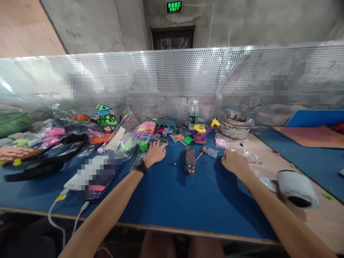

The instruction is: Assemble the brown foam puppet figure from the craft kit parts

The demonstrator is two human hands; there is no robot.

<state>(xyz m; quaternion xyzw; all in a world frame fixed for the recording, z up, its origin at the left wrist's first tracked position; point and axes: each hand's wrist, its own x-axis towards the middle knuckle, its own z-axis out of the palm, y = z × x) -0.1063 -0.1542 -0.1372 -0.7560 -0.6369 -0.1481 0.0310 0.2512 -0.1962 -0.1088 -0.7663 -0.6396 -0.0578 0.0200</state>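
Left hand [156, 152], head view: fingers spread beside a green tub [143, 145]; right hand [234, 163] curled, contents cannot be told. Brown figure [190, 157] on the counter [166, 204] between them: body shaped, white dots applied; anything unfinished cannot be confirmed.

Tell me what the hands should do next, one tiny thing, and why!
Maybe slide the left hand over to the little brown figure: it is between both hands, touching neither, and the left one looks open. The right hand is curled, so I can't tell if it holds something.
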